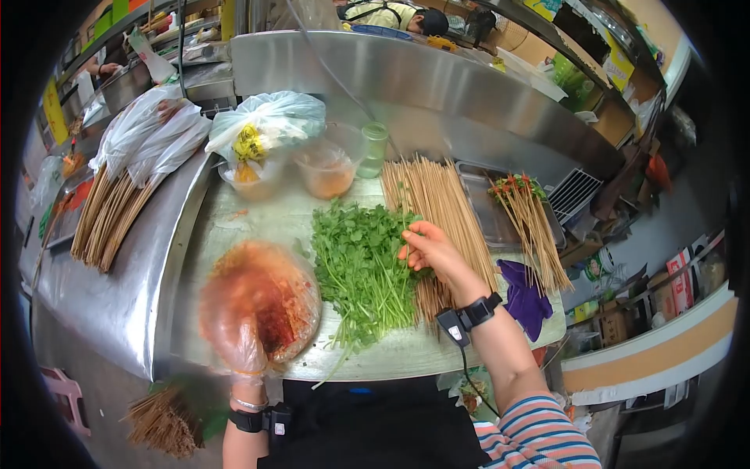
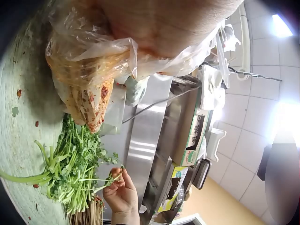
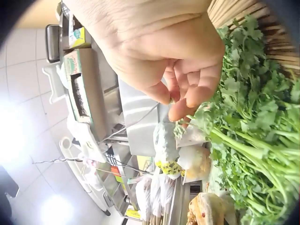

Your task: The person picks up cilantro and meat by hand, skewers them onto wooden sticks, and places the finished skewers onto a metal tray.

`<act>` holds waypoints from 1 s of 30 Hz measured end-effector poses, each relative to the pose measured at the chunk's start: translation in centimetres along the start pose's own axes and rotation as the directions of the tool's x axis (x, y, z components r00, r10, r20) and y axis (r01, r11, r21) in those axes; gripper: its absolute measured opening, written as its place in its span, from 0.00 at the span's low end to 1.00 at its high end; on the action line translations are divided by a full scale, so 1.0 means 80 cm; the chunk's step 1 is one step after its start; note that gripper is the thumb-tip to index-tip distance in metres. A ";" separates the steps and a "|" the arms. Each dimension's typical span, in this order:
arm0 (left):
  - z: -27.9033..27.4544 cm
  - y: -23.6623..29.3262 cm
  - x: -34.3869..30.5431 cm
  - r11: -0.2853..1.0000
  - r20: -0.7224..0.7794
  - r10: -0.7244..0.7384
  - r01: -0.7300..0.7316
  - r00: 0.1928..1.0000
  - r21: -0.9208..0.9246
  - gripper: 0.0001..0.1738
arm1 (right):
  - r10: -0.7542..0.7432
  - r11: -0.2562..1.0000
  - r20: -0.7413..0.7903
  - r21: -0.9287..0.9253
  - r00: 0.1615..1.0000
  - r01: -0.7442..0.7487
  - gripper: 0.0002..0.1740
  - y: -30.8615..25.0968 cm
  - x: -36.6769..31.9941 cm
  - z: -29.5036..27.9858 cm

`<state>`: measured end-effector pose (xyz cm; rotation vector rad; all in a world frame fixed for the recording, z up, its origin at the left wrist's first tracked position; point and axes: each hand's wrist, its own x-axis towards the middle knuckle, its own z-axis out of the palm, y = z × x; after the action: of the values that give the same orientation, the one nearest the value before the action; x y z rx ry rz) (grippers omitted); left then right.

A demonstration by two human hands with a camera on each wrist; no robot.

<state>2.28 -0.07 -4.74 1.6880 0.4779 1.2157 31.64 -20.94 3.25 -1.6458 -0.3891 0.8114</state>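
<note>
A heap of leafy green herb [image 1: 363, 266] lies mid-table. Over its right side, my right hand [image 1: 437, 254] pinches a thin herb sprig between thumb and fingertips; the right wrist view shows this sprig [image 3: 180, 129] at the fingertips. My left hand [image 1: 248, 356], covered in clear plastic, is at the near edge of a round bowl [image 1: 308, 320] with red-orange seasoned contents. In the left wrist view the plastic [image 2: 70, 51] is smeared orange, with red flakes at its far end; the finger pose underneath is unclear.
Bamboo skewers [image 1: 437, 195] lie right of the herbs, beside a metal tray [image 1: 476, 176] and topped skewers [image 1: 531, 234]. A purple cloth [image 1: 525, 301] is near the right edge. Tubs [image 1: 326, 168], a green cup [image 1: 373, 148] and bagged skewers [image 1: 117, 203] stand or lie behind and left.
</note>
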 end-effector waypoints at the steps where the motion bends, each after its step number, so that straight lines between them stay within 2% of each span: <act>1: 0.000 0.002 0.001 1.000 0.005 0.005 -0.005 1.000 0.014 0.19 | 0.023 0.999 -0.005 -0.049 1.000 -0.023 0.07 0.003 0.003 -0.002; 4: 0.004 0.012 0.003 0.998 0.020 -0.030 0.031 0.999 -0.059 0.19 | -0.184 0.968 0.057 0.186 0.981 0.171 0.09 -0.008 -0.010 -0.001; 5: 0.005 0.014 0.003 0.991 0.027 -0.047 0.049 0.999 -0.122 0.19 | -0.233 0.936 0.023 0.278 0.972 0.217 0.10 -0.022 -0.024 0.004; 8: 0.009 0.018 0.004 0.971 0.031 -0.096 0.100 0.995 -0.218 0.19 | -0.198 0.955 0.051 0.233 0.979 0.182 0.10 -0.033 -0.030 -0.005; 9: 0.009 0.019 0.004 0.965 0.029 -0.112 0.116 0.993 -0.234 0.19 | -0.170 0.981 0.033 0.104 0.985 0.166 0.10 -0.027 -0.025 -0.007; 12: 0.006 0.018 0.003 0.977 0.031 -0.144 0.147 0.989 -0.152 0.18 | -0.069 0.995 0.112 -0.067 0.991 0.077 0.10 -0.014 -0.029 0.001; 15: 0.014 0.025 0.004 0.953 -0.004 -0.163 0.156 0.987 -0.260 0.18 | -0.022 0.955 0.119 -0.291 0.993 0.056 0.10 -0.002 -0.030 0.030; 16: 0.012 0.024 0.004 0.961 0.005 -0.154 0.151 0.988 -0.234 0.18 | -0.003 0.928 0.113 -0.369 0.994 0.045 0.10 0.001 -0.029 0.040; 17: 0.011 0.021 0.005 0.967 0.014 -0.144 0.144 0.989 -0.208 0.19 | -0.066 0.905 0.089 -0.414 0.994 0.097 0.11 0.015 -0.023 0.046; 18: 0.010 0.018 0.004 0.973 0.023 -0.136 0.138 0.990 -0.183 0.19 | -0.123 0.794 0.082 -0.589 0.989 0.147 0.11 0.019 -0.018 0.052; 20: 0.010 0.016 0.003 0.974 0.017 -0.139 0.140 0.990 -0.181 0.19 | -0.232 0.471 0.102 -0.858 0.967 0.203 0.13 0.023 -0.011 0.064; 21: 0.009 0.015 0.002 0.974 0.014 -0.141 0.141 0.990 -0.179 0.19 | -0.216 0.425 0.052 -0.894 0.975 0.141 0.15 0.027 -0.007 0.069; 24: 0.001 0.008 0.002 0.998 0.041 -0.053 0.053 0.998 -0.019 0.19 | -0.306 0.432 0.015 -0.889 0.952 0.153 0.13 0.032 -0.008 0.078; 26: -0.001 0.005 0.002 0.999 0.045 -0.036 0.036 0.998 -0.005 0.19 | -0.210 0.777 -0.006 -0.608 0.978 0.163 0.11 0.044 0.001 0.063; 27: 0.000 0.007 0.000 0.999 0.043 -0.042 0.043 0.998 -0.019 0.19 | -0.153 0.896 0.000 -0.422 0.988 0.139 0.11 0.044 -0.001 0.055; 28: 0.002 0.012 -0.002 0.995 0.044 -0.076 0.079 0.996 -0.064 0.19 | -0.042 0.968 0.014 -0.245 0.999 0.045 0.08 0.031 -0.009 0.048; 30: 0.007 0.026 0.001 0.977 0.055 -0.134 0.141 0.989 -0.158 0.19 | -0.081 0.993 0.006 -0.086 0.997 0.082 0.07 0.036 -0.002 0.035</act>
<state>2.38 -1.19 -2.94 1.5160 0.4495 1.0848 29.06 -19.71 0.39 -1.6976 -0.4957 0.7443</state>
